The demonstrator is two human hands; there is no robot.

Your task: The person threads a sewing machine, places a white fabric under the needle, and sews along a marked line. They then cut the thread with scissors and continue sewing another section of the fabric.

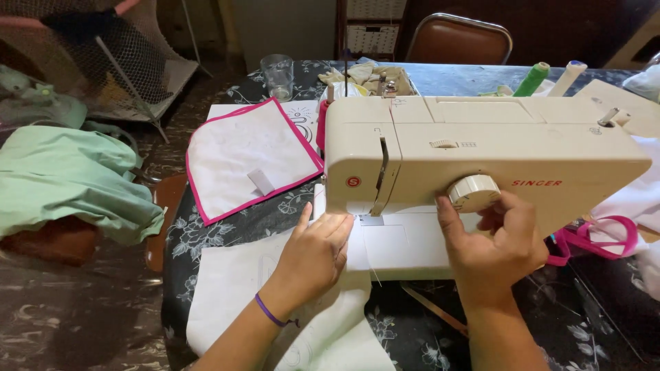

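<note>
Needle area hidden behind left hand (313, 257) fingers & sewing machine (481, 158) head; can't tell if fabric sits under presser foot. Right hand (491, 251) palm side not visible, fingertips partly behind dial (473, 192). White fabric (240, 288) cut off at bottom edge. Machine's right end covers pink-trimmed piece (605, 237). Chair (457, 38) cut by top edge. Basket contents (371, 75) too small to ID.

Home sewing room, sewing machine (481, 165), fabric pieces (251, 159)
</note>
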